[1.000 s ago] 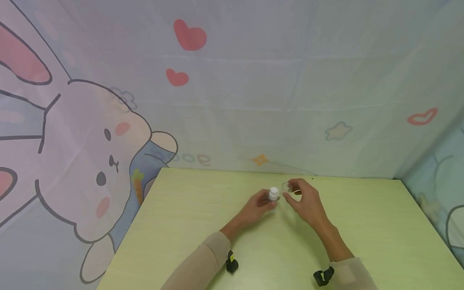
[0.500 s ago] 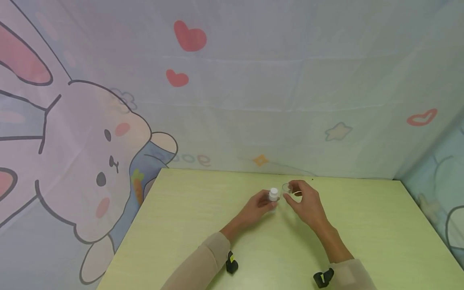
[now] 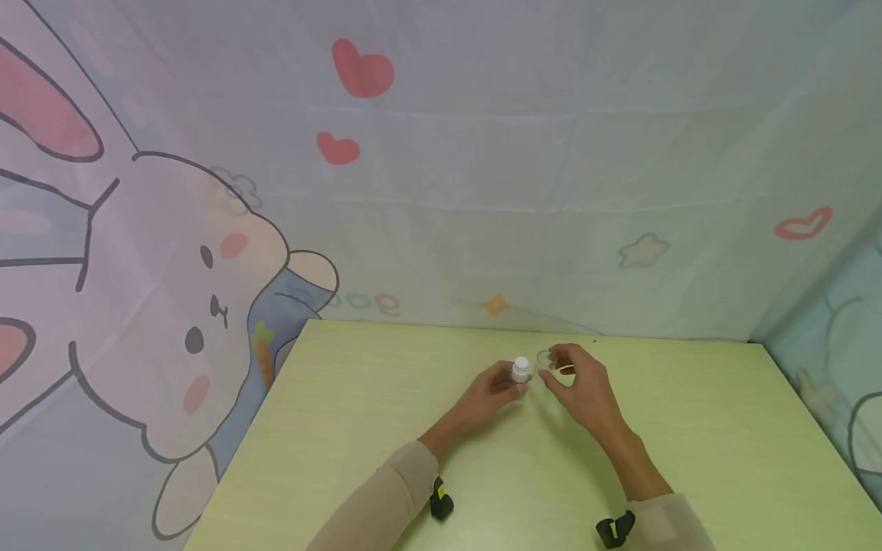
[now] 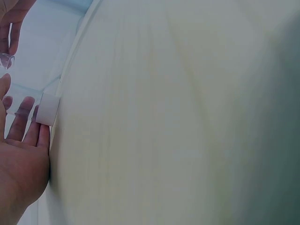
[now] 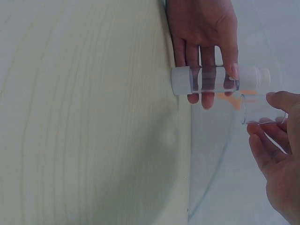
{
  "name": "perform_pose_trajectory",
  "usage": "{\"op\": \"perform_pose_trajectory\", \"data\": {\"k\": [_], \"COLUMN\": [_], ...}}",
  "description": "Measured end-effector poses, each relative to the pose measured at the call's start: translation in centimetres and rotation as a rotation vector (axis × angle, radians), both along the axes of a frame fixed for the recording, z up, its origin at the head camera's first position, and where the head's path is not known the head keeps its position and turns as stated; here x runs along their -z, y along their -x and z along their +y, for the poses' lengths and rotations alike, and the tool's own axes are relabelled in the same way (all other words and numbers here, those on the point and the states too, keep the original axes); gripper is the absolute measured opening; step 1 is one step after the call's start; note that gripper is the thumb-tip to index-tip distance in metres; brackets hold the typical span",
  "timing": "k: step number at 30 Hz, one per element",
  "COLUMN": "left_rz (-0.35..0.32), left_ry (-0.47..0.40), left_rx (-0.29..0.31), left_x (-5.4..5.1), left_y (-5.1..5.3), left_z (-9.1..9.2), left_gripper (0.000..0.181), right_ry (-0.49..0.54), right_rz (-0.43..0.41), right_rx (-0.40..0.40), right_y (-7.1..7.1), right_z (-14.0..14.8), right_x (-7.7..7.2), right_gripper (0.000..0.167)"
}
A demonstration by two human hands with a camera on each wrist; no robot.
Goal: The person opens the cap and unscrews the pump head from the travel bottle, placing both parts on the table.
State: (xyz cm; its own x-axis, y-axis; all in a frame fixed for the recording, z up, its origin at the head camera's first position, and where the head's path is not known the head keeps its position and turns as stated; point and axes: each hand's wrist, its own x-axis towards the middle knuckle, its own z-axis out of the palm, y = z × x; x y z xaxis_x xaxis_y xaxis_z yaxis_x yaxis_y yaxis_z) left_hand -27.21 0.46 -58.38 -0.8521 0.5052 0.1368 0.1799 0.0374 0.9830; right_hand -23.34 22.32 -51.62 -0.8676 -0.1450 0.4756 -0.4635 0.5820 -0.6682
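A small clear bottle with a white top and white base stands upright in my left hand. Thumb and fingers grip its transparent middle, as the right wrist view shows; its white base is at the tabletop. Beside the bottle's top, my right hand pinches a clear cap between thumb and fingertips. A narrow gap separates cap and bottle in the head view. The left wrist view catches only part of the cap and the white base.
Both hands are over the far half of a pale yellow-green table. A printed cloth with a rabbit and hearts hangs behind its back edge. Black wrist devices are on the left sleeve and right sleeve.
My right hand and the clear cap have sunk very slightly. The left hand keeps its grip on the bottle in the same place.
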Motion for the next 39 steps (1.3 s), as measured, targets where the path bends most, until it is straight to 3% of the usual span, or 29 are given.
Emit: {"op": "perform_pose_trajectory", "data": {"k": [39], "left_rz": [0.016], "left_ry": [-0.007], "left_rx": [0.006], "left_x": [-0.1], "left_y": [-0.2], "left_z": [-0.2], "left_gripper": [0.036], "right_ry": [0.007], "right_rz": [-0.056], "right_rx": [-0.017], "right_y": [-0.1], "right_z": [-0.1], "right_x": [1.3], "right_gripper": [0.036]}}
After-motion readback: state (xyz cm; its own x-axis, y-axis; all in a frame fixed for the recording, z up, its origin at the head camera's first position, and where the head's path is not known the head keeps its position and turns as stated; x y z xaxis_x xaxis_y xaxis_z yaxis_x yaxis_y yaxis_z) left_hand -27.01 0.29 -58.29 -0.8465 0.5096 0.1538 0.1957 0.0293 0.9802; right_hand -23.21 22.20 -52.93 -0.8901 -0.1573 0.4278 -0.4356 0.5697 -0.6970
